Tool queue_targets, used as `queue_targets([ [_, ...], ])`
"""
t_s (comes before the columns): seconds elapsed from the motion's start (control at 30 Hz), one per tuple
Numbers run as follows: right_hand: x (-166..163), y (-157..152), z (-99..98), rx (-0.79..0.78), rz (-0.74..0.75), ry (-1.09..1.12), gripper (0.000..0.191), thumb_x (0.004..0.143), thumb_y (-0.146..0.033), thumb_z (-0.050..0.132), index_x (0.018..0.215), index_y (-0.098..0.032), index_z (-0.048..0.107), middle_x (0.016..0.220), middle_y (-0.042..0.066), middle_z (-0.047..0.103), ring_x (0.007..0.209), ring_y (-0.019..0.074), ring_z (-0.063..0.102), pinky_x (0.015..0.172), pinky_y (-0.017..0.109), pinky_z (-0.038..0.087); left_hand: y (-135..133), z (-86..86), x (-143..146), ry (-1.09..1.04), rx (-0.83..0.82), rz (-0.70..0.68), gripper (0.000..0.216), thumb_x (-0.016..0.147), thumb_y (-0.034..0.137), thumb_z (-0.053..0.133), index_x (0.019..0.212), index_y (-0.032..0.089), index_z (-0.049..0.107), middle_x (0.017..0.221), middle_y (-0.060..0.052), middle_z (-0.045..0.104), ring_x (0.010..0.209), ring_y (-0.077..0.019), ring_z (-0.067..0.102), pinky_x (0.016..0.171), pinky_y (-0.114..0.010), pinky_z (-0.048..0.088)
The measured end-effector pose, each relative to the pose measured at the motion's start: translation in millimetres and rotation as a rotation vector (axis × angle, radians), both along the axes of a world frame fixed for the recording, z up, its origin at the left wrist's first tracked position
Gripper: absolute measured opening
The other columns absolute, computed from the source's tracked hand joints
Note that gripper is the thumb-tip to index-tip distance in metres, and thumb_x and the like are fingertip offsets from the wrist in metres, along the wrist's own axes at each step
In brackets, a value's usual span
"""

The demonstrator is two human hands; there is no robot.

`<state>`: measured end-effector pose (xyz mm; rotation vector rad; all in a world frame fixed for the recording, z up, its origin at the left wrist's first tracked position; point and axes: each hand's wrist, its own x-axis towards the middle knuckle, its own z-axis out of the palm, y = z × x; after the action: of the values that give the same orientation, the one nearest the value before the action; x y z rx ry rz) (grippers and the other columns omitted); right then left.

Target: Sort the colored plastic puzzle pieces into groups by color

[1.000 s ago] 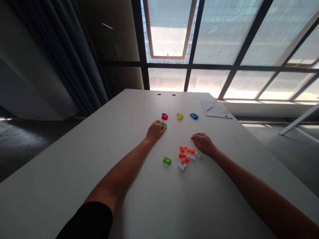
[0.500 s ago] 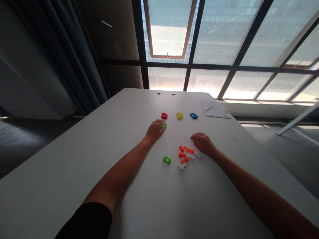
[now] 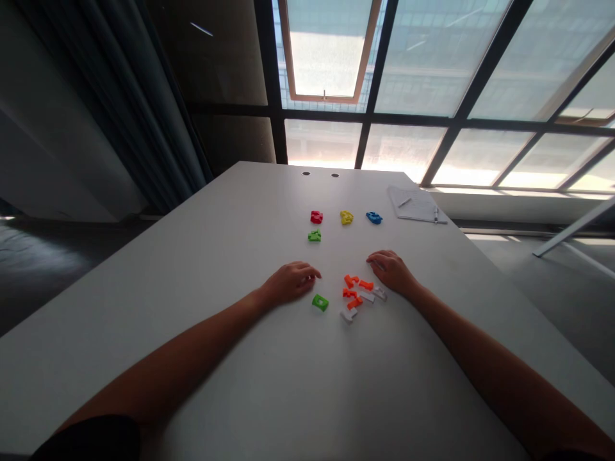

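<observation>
My left hand [image 3: 291, 282] is over the white table, fingers loosely bent and apart, holding nothing. Just below its fingertips lies a single green plastic piece [image 3: 319, 303]. Farther up, a cluster of green pieces [image 3: 314, 236] rests apart from the hand. My right hand [image 3: 389, 269] lies on the table with its fingers stretched out and nothing in them. To its lower left is a loose group of orange plastic pieces [image 3: 354, 302] and white pieces [image 3: 349, 314]. Nearest to that hand is a whitish piece [image 3: 379, 293], close to the wrist.
Across the table [image 3: 230, 224] sit a red cluster [image 3: 316, 218], a yellow cluster [image 3: 346, 218] and a blue cluster [image 3: 373, 218] in a row. Papers [image 3: 416, 205] with a pen [image 3: 404, 202] lie at the right edge. Two round holes are near the far edge.
My left hand has let go of the green cluster and drawn back toward me, near the single green piece. The right hand stays in place. The view has tilted slightly.
</observation>
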<state>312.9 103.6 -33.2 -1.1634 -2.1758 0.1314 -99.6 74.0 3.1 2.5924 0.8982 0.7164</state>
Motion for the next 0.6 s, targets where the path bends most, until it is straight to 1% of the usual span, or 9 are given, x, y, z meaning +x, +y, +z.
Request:
queue_targets([
  [0.07,0.0,0.1,-0.2,0.001,-0.001,-0.002,0.022,0.106,-0.019,0.069,0.109,-0.026,0.089,0.116,0.011,0.09,0.108,0.0328,0.083,0.107,0.05,0.065,-10.8,6.7,-2.8,0.002,-0.025,-0.083,0.025,0.113,0.026,0.064,0.125,0.024,0.085,0.111,-0.008,0.084,0.1,-0.0209,0.079,0.099,-0.033,0.063],
  [0.17,-0.1,0.0,-0.4,0.001,-0.007,-0.01,0.022,0.106,-0.019,0.068,0.111,-0.026,0.089,0.118,0.012,0.09,0.11,0.033,0.083,0.108,0.051,0.065,-15.6,16.2,-0.4,0.027,0.004,-0.216,0.024,0.112,0.04,0.074,0.127,0.025,0.084,0.122,-0.011,0.085,0.112,-0.0246,0.08,0.104,-0.035,0.063],
  [0.23,-0.3,-0.3,-0.1,0.003,-0.01,-0.014,0.022,0.106,-0.018,0.068,0.111,-0.026,0.089,0.118,0.011,0.09,0.11,0.0327,0.083,0.109,0.051,0.065,-15.5,18.7,2.0,0.077,0.058,-0.272,0.026,0.11,0.047,0.08,0.124,0.026,0.085,0.124,-0.01,0.084,0.113,-0.0257,0.079,0.102,-0.035,0.063],
  [0.27,-0.4,-0.5,0.1,0.005,-0.01,-0.015,0.022,0.106,-0.018,0.069,0.111,-0.026,0.089,0.118,0.011,0.09,0.11,0.0324,0.083,0.109,0.05,0.065,-14.8,18.5,2.5,0.104,0.084,-0.279,0.026,0.11,0.049,0.081,0.122,0.027,0.086,0.123,-0.01,0.084,0.111,-0.0252,0.079,0.099,-0.034,0.063],
  [0.33,-0.5,-0.8,0.4,0.01,-0.008,-0.013,0.021,0.106,-0.017,0.07,0.11,-0.026,0.089,0.117,0.011,0.09,0.109,0.032,0.083,0.108,0.049,0.065,-11.7,16.3,1.1,0.136,0.12,-0.249,0.023,0.113,0.047,0.078,0.122,0.029,0.089,0.118,-0.009,0.084,0.106,-0.023,0.078,0.095,-0.032,0.062],
  [0.43,-0.2,-0.7,-0.3,0.014,-0.001,-0.012,0.021,0.106,-0.017,0.07,0.11,-0.026,0.088,0.116,0.011,0.09,0.109,0.032,0.083,0.107,0.049,0.066,-0.2,11.7,-8.7,0.136,0.13,-0.16,0.024,0.117,0.041,0.07,0.127,0.032,0.091,0.117,-0.008,0.083,0.103,-0.021,0.079,0.095,-0.03,0.063],
  [0.53,0.2,-0.2,-2.0,0.017,-0.002,-0.014,0.021,0.106,-0.016,0.07,0.111,-0.026,0.088,0.117,0.011,0.09,0.11,0.0322,0.083,0.108,0.049,0.065,17.6,8.6,-25.8,0.096,0.092,-0.035,0.029,0.116,0.036,0.065,0.129,0.031,0.092,0.121,-0.008,0.084,0.103,-0.0207,0.08,0.097,-0.031,0.064],
  [0.6,0.0,-0.2,-3.0,0.02,-0.004,-0.011,0.021,0.105,-0.016,0.07,0.111,-0.026,0.088,0.118,0.011,0.09,0.109,0.0319,0.083,0.108,0.048,0.065,29.7,7.5,-37.5,0.067,0.046,0.057,0.031,0.114,0.036,0.065,0.127,0.03,0.092,0.123,-0.008,0.085,0.096,-0.0194,0.08,0.097,-0.031,0.065],
])
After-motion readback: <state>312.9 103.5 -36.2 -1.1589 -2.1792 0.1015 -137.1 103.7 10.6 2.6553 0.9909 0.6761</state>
